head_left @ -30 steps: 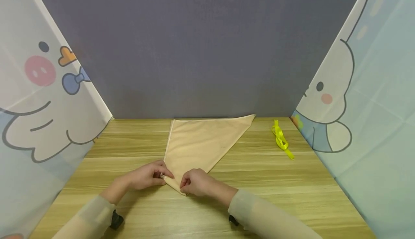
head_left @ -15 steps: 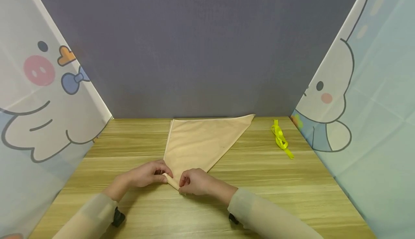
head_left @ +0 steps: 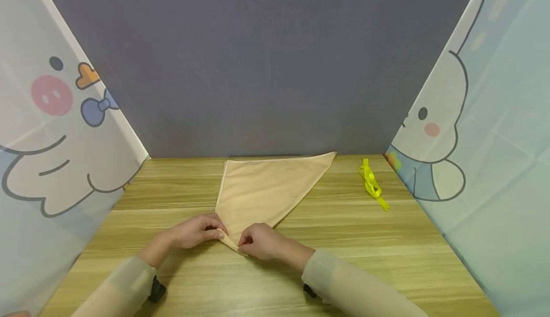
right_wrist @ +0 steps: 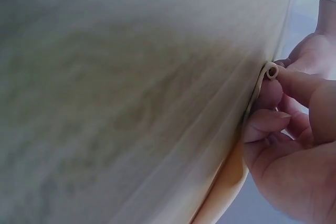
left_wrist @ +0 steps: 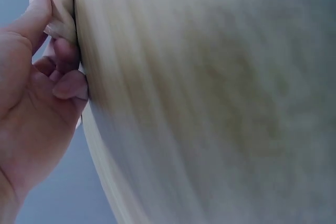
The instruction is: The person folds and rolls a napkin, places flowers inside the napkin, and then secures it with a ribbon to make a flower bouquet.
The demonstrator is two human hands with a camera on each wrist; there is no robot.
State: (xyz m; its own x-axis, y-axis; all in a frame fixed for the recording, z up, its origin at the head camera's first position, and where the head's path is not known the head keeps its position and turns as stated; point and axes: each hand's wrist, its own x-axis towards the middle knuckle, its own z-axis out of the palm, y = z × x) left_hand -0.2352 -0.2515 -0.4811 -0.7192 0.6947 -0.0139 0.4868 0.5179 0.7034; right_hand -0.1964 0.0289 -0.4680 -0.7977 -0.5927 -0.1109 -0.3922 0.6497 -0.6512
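Head view is showing a beige cloth (head_left: 266, 190) folded into a triangle and lying flat on the wooden bench (head_left: 386, 255), with its long side near the back wall and its point toward the person. Both hands are working at this near point. The left hand (head_left: 195, 231) is pinching the left side of the tip, and the right hand (head_left: 259, 241) is pinching the right side; the fingers of both are curled around the fabric. Right wrist view is showing that the tip of the cloth (right_wrist: 247, 145) is already turning into a small tight roll (right_wrist: 272, 72) under the thumb (right_wrist: 304, 85). In the left wrist view, the left hand (left_wrist: 37, 93) is gripping the rolled edge in the same way, though this picture is blurred.

The step in hand seems to be the rolling of the cloth from its tip. To do it well, I think both hands should be turning at the same speed, so the roll is staying straight and parallel to the far edge. The fingers should be keeping the roll tight and pressing it lightly on the bench, because a loose start is likely giving an uneven roll later. A yellow ribbon (head_left: 372, 185) is lying well apart on the right.
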